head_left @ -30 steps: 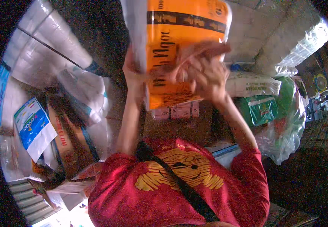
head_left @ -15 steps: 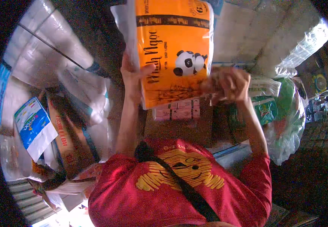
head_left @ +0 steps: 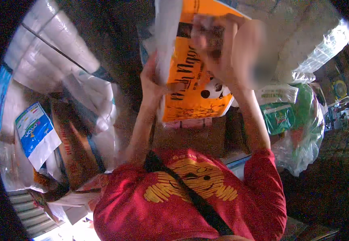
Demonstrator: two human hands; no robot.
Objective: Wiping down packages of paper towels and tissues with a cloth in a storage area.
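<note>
An orange plastic package (head_left: 194, 104) with black lettering, a panda picture and a white, translucent left part is held up in front of me, tilted. My left hand (head_left: 152, 80) is closed on its lower left side, some fingers hidden behind it. My right hand (head_left: 218, 44) is over the upper right of the package, its fingers smeared by motion, so I cannot tell whether it grips. Part of that hand and the area beside it is blurred out.
At left are white wrapped packs (head_left: 80, 56), a blue-and-white bag (head_left: 33, 128) and a brown carton (head_left: 72, 152). Below the package is a brown box (head_left: 190, 140). Green plastic-wrapped bundles (head_left: 277, 116) lie at right, with a dim aisle (head_left: 339, 136) beyond.
My right hand has moved up and left from beside the package onto its upper front. The package and my left hand have shifted right, and the package now tilts more.
</note>
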